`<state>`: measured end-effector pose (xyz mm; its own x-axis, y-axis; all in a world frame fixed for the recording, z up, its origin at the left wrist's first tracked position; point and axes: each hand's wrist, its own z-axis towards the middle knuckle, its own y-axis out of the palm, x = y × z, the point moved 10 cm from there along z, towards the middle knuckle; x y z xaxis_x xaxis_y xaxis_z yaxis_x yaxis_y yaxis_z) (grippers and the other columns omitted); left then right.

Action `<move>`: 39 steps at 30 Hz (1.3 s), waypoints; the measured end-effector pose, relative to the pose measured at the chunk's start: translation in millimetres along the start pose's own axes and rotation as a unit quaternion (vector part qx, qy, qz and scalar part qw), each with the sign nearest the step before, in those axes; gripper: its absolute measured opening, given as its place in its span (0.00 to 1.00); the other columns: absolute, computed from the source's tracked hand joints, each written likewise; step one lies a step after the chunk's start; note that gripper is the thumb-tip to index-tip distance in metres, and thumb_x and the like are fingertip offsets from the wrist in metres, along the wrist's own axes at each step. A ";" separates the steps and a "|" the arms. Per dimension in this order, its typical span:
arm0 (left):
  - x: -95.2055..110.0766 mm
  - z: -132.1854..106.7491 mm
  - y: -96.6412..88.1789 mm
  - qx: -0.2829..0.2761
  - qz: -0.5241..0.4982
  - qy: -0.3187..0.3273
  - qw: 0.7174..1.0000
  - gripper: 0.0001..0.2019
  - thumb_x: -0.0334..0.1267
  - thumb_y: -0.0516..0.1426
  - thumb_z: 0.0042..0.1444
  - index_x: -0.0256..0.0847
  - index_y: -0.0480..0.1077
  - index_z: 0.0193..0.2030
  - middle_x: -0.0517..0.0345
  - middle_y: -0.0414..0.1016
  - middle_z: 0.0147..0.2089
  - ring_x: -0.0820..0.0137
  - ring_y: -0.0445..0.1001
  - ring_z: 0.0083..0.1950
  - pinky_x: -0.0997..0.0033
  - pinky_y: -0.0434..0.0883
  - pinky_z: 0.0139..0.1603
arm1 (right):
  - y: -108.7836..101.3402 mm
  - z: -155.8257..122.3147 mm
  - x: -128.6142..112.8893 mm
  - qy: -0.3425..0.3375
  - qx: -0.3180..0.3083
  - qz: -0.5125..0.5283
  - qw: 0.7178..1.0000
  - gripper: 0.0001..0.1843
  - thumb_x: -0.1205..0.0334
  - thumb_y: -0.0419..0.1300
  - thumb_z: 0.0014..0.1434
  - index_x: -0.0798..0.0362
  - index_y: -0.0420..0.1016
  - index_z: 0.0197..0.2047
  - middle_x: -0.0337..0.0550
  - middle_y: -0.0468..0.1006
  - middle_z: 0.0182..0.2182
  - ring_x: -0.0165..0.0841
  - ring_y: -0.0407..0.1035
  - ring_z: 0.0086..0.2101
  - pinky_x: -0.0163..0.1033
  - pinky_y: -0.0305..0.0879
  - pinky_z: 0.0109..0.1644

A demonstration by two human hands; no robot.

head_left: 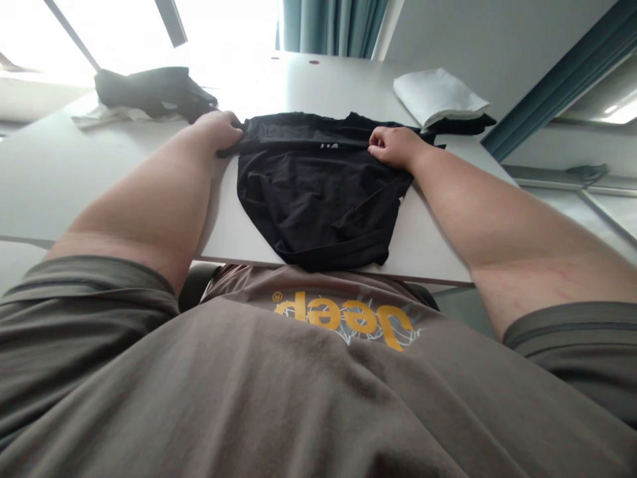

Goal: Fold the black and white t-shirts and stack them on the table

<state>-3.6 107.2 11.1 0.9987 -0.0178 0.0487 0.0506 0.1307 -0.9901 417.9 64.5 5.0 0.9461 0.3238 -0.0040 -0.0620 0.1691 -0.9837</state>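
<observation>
A black garment [313, 192] lies partly folded on the white table [99, 172] in front of me, its near edge hanging slightly over the table's front edge. My left hand [219, 129] is closed on the garment's far left corner. My right hand [393, 145] pinches its far right side, fingers curled into the cloth. A folded band with small white print runs between the two hands.
A crumpled dark garment [154, 93] lies on light cloth at the table's far left. A folded white cloth [438, 96] rests on a dark item at the far right. Teal curtains [333, 26] hang behind. Bright window glare at the upper left.
</observation>
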 end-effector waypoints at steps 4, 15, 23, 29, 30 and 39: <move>-1.4 1.5 0.6 0.003 0.004 -0.002 1.000 0.27 0.47 0.61 0.66 0.41 0.75 0.69 0.50 0.77 0.63 0.54 0.74 0.56 0.52 0.73 0.61 | -0.6 -0.1 0.7 0.003 -0.001 0.002 1.000 0.18 0.57 0.58 0.70 0.57 0.79 0.56 0.54 0.82 0.51 0.45 0.75 0.48 0.46 0.65 0.54; 4.7 -3.2 -3.1 -0.003 0.004 -0.002 1.000 0.27 0.45 0.61 0.65 0.39 0.76 0.68 0.49 0.77 0.63 0.52 0.74 0.58 0.52 0.74 0.61 | -0.3 0.2 0.2 0.007 0.002 -0.001 1.000 0.17 0.58 0.58 0.70 0.57 0.79 0.57 0.54 0.82 0.50 0.44 0.74 0.47 0.45 0.65 0.53; -2.1 1.5 1.1 0.000 -0.016 -0.005 1.000 0.27 0.47 0.62 0.64 0.40 0.76 0.68 0.52 0.77 0.63 0.55 0.74 0.56 0.52 0.73 0.62 | -1.4 -1.4 -0.8 0.009 -0.001 0.001 1.000 0.16 0.58 0.59 0.71 0.56 0.79 0.56 0.53 0.82 0.49 0.43 0.74 0.46 0.45 0.65 0.53; -1.0 0.2 -0.4 -0.007 -0.019 -0.009 1.000 0.27 0.47 0.63 0.63 0.41 0.76 0.67 0.52 0.77 0.63 0.53 0.74 0.57 0.51 0.72 0.63 | -3.2 -2.9 -3.1 0.009 0.004 -0.003 1.000 0.16 0.58 0.59 0.70 0.56 0.79 0.56 0.53 0.82 0.49 0.43 0.74 0.46 0.44 0.65 0.52; -0.6 -0.1 -0.6 -0.008 -0.020 -0.010 1.000 0.28 0.47 0.63 0.63 0.40 0.76 0.68 0.51 0.77 0.63 0.53 0.73 0.58 0.51 0.72 0.63 | -2.8 -2.7 -2.8 0.010 0.003 -0.003 1.000 0.17 0.58 0.59 0.70 0.56 0.79 0.56 0.53 0.82 0.49 0.43 0.74 0.46 0.44 0.65 0.52; -0.9 -0.8 -0.1 -0.005 -0.007 -0.009 1.000 0.28 0.48 0.62 0.64 0.41 0.75 0.69 0.52 0.76 0.64 0.53 0.73 0.57 0.52 0.72 0.61 | -1.5 -1.3 -1.1 0.004 0.000 -0.002 1.000 0.18 0.57 0.57 0.70 0.56 0.79 0.56 0.54 0.83 0.50 0.44 0.74 0.47 0.45 0.66 0.53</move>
<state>-4.5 106.5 11.0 0.9979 -0.0022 0.0646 0.0644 0.1199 -0.9907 417.3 62.7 6.3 0.9490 0.3154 -0.0012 -0.0576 0.1696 -0.9838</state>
